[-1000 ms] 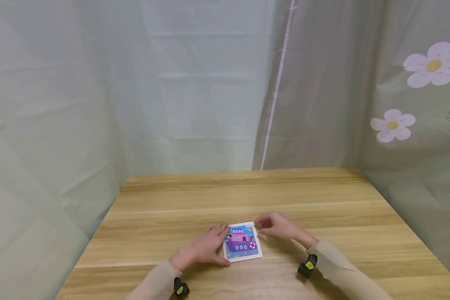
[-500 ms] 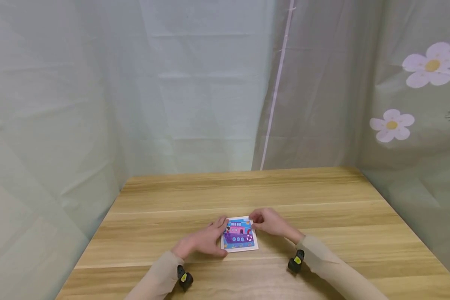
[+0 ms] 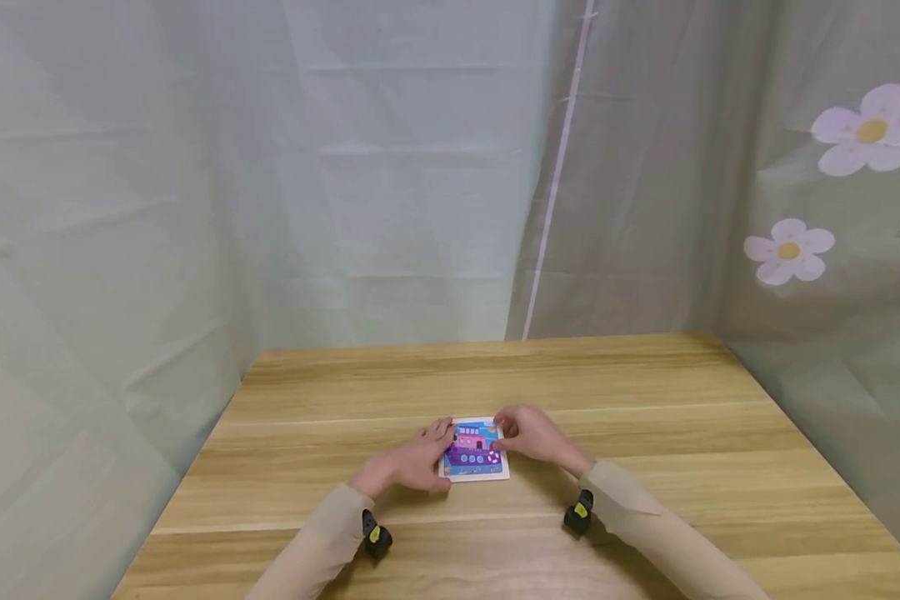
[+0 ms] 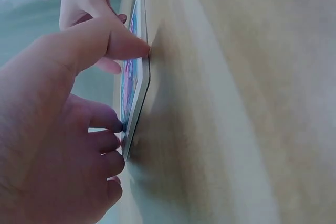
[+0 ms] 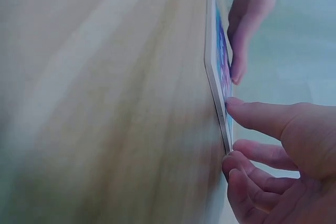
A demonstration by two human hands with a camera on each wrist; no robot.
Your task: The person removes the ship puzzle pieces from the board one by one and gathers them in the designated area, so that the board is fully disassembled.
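Note:
A square picture board [image 3: 474, 458] with a white border and a purple and pink ship on blue lies flat on the wooden table. My left hand [image 3: 412, 460] rests along its left side. The left thumb [image 4: 128, 45] is extended to the board's near edge, and the other fingers touch the left edge. At the right side, my right hand [image 3: 536, 437] holds the board by its edge. The right thumb [image 5: 257, 116] lies on the top face, while curled fingers meet the edge near the far corner. Undersides of some fingertips are hidden.
The wooden table [image 3: 645, 392] extends around the board on all sides. Pale fabric curtains [image 3: 405, 208] hang behind it and at both sides, the right one with printed flowers [image 3: 789, 250]. Small black cameras [image 3: 376, 537] sit on both wrists.
The board has slid away from the person and slightly left, with both hands moving along with it. It has turned a little straighter. The right hand has closed in on its edge.

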